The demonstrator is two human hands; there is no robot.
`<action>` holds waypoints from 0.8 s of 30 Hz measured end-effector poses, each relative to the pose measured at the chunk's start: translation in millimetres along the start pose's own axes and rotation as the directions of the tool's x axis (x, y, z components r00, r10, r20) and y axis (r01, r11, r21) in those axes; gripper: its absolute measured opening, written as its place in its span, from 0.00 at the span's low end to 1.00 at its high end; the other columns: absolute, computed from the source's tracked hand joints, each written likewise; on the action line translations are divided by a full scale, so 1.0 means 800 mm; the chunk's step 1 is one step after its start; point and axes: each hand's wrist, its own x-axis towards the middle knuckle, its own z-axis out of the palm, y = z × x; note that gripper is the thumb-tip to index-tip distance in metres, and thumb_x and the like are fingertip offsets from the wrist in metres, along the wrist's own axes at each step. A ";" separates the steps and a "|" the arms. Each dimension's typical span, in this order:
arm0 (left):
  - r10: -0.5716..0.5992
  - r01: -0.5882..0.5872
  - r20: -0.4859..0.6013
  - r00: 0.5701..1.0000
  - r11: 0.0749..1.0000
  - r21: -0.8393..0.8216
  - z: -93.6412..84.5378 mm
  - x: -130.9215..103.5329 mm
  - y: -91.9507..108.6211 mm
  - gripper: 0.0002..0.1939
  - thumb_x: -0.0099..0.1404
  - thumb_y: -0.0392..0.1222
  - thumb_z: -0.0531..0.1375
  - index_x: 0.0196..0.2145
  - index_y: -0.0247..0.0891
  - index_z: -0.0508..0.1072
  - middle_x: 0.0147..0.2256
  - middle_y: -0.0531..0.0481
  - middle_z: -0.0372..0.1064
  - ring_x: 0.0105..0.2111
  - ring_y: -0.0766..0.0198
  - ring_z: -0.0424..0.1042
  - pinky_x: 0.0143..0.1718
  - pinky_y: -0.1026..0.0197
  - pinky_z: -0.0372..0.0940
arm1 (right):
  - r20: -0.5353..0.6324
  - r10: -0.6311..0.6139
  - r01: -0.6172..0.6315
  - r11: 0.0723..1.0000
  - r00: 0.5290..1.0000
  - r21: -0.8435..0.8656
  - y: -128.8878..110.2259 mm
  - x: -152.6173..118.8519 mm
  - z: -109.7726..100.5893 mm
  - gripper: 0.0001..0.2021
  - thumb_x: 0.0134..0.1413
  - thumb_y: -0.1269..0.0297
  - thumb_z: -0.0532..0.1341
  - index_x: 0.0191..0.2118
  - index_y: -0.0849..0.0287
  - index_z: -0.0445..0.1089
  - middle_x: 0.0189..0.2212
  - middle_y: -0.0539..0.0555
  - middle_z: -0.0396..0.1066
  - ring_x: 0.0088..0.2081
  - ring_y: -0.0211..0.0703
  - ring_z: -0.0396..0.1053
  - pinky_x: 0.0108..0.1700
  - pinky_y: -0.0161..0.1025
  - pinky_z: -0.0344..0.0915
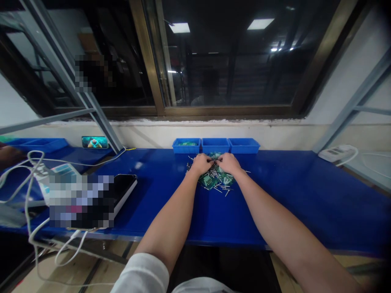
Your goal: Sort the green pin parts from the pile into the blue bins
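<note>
My left hand (203, 163) and my right hand (229, 164) are close together over a small heap on the blue table, with both forearms stretched forward. The fingers of each hand are pinched together. Whatever they grip between them is too small and too covered to make out. Under and around them lie several thin metal pieces (226, 188), like nails or long screws, pointing every way. Mixed in are flat green pieces (208, 182) that look like small circuit boards or printed packets. Part of the heap is hidden behind my fingers.
Three blue bins stand behind the heap: the left bin (187, 151) has green pieces inside, beside the middle bin (215, 151) and right bin (244, 151). A dark-screened device (125, 187) and white cables (28, 203) lie left. Another person's hand (10, 156) shows far left.
</note>
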 end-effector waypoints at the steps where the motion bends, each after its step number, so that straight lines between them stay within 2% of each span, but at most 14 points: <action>1: 0.002 -0.002 -0.001 1.000 1.000 0.003 0.000 0.000 0.000 0.11 0.56 0.45 0.57 0.32 0.42 0.79 0.34 0.46 0.73 0.39 0.57 0.69 0.45 0.58 0.61 | 0.001 0.003 -0.003 1.000 1.000 -0.009 -0.001 0.000 0.000 0.09 0.49 0.60 0.59 0.28 0.56 0.76 0.30 0.59 0.74 0.35 0.47 0.70 0.34 0.37 0.61; 17: -0.039 0.038 0.032 0.999 0.999 0.024 -0.003 -0.002 0.003 0.12 0.57 0.47 0.57 0.34 0.42 0.78 0.37 0.45 0.73 0.41 0.55 0.68 0.45 0.58 0.60 | -0.100 -0.087 0.094 0.994 0.991 0.059 0.008 0.000 -0.002 0.08 0.50 0.61 0.59 0.31 0.54 0.76 0.32 0.57 0.74 0.36 0.47 0.69 0.40 0.38 0.61; 19: -0.054 0.053 0.025 0.998 0.998 0.039 -0.005 -0.002 0.004 0.14 0.56 0.48 0.57 0.37 0.43 0.77 0.40 0.45 0.72 0.43 0.54 0.67 0.46 0.56 0.59 | -0.153 -0.120 0.142 0.980 0.981 0.139 0.008 0.002 -0.004 0.09 0.50 0.60 0.59 0.32 0.56 0.76 0.32 0.56 0.74 0.36 0.45 0.69 0.41 0.38 0.61; 21: -0.078 0.078 0.000 0.997 0.996 0.045 -0.007 -0.003 0.007 0.18 0.56 0.51 0.58 0.42 0.43 0.75 0.44 0.44 0.70 0.46 0.51 0.65 0.47 0.53 0.58 | -0.213 -0.113 0.173 0.941 0.971 0.290 0.007 0.004 -0.006 0.10 0.50 0.59 0.59 0.31 0.57 0.75 0.32 0.55 0.74 0.35 0.44 0.69 0.41 0.38 0.62; 24: -0.056 0.056 -0.024 0.998 0.998 -0.018 -0.012 -0.005 0.014 0.22 0.57 0.54 0.56 0.46 0.43 0.73 0.46 0.43 0.69 0.48 0.50 0.63 0.47 0.52 0.58 | -0.215 -0.035 0.156 0.800 0.976 0.579 0.005 0.005 -0.005 0.10 0.47 0.58 0.60 0.30 0.59 0.73 0.28 0.54 0.74 0.31 0.41 0.69 0.36 0.37 0.63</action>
